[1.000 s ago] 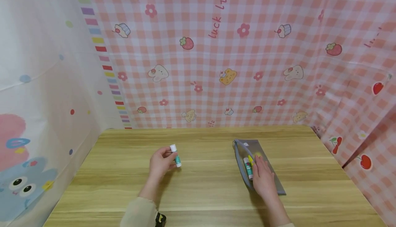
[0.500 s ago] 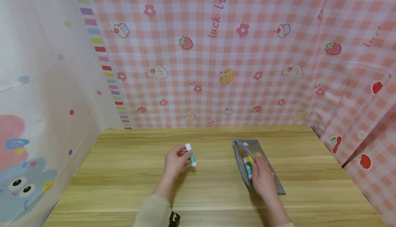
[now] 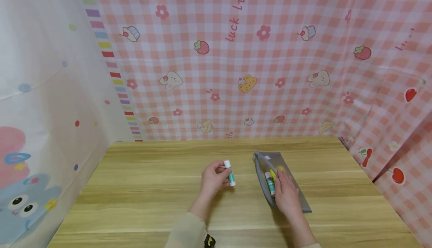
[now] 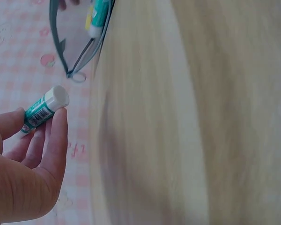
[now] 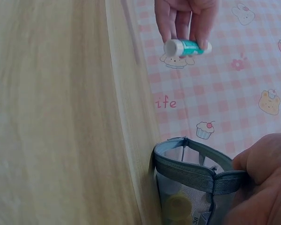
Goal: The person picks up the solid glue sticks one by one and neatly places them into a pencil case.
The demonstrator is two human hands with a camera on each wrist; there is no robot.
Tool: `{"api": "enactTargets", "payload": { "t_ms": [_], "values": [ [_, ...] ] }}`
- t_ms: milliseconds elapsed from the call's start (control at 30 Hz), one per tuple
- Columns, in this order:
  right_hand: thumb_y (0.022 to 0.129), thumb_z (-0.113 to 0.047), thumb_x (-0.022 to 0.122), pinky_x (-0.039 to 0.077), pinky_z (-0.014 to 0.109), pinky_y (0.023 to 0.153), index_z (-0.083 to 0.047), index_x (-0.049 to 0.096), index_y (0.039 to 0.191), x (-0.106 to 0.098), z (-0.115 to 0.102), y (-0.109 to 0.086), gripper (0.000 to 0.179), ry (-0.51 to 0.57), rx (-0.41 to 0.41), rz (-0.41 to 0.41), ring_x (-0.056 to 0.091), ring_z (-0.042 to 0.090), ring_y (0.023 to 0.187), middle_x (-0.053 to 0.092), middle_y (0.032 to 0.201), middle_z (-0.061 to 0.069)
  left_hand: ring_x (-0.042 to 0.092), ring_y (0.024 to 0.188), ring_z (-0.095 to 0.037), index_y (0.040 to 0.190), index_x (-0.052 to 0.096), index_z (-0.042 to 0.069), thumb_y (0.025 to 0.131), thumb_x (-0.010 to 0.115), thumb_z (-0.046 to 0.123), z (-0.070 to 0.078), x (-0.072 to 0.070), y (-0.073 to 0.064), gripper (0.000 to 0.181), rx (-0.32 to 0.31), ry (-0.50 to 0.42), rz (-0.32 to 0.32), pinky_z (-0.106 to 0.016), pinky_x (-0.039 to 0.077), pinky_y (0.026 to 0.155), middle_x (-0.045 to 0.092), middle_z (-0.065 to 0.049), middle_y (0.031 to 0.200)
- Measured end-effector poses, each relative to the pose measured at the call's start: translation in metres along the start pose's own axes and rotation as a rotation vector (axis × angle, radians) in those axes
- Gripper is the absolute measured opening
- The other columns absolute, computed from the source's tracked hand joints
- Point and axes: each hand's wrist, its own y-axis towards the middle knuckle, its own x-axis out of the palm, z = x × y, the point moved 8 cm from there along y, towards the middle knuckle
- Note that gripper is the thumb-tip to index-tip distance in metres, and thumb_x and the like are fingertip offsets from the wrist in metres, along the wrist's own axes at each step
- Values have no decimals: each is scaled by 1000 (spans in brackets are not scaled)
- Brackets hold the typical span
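My left hand (image 3: pixel 212 179) pinches a white-capped green glue stick (image 3: pixel 230 173) between thumb and fingers, held in the air left of a grey mesh zip pouch (image 3: pixel 276 158). In the left wrist view the white end of this glue stick (image 4: pixel 38 112) points toward the upper right. My right hand (image 3: pixel 287 194) grips the pouch's upper side at its mouth, and the mouth gapes toward the left. Inside lie another green glue stick (image 3: pixel 270 184) and a yellow item (image 3: pixel 273 174), partly hidden by the hand. The right wrist view shows the pouch rim (image 5: pixel 185 168) spread apart.
Both hands are over a wood-grain table (image 3: pixel 141 188). Behind it hangs a pink checked cloth (image 3: pixel 216 64), with a white printed cloth (image 3: pixel 50 90) on the left. A black device (image 3: pixel 209 241) sits at the left sleeve.
My left hand has moved steadily right with the glue stick, coming closer to the pouch mouth. The right hand and the pouch have stayed in place.
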Motion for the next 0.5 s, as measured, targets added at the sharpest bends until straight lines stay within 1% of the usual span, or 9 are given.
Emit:
{"api": "enactTargets", "payload": {
  "t_ms": [133,233,500],
  "values": [
    [106,-10,35,8,80,104,12,33,146,1,1,0,47,-3,-3,3,17,56,139,25,152,34,66,63,-20,112,64,-7,86,73,1,-3,12,-2,29,3,16,-11,-41,62,61,63,-11,90],
    [106,-11,35,8,80,104,11,33,147,2,3,0,46,-7,-2,4,17,56,140,25,152,34,66,64,-21,112,65,-7,86,73,1,-5,21,-4,28,-3,18,-20,-40,62,60,62,-9,87],
    [106,-11,35,9,80,104,11,33,147,2,2,0,46,-9,-5,6,17,55,140,25,152,34,65,65,-20,112,64,-7,86,73,0,-12,45,-6,27,-47,-50,-48,-39,61,57,61,-10,87]
  ]
}}
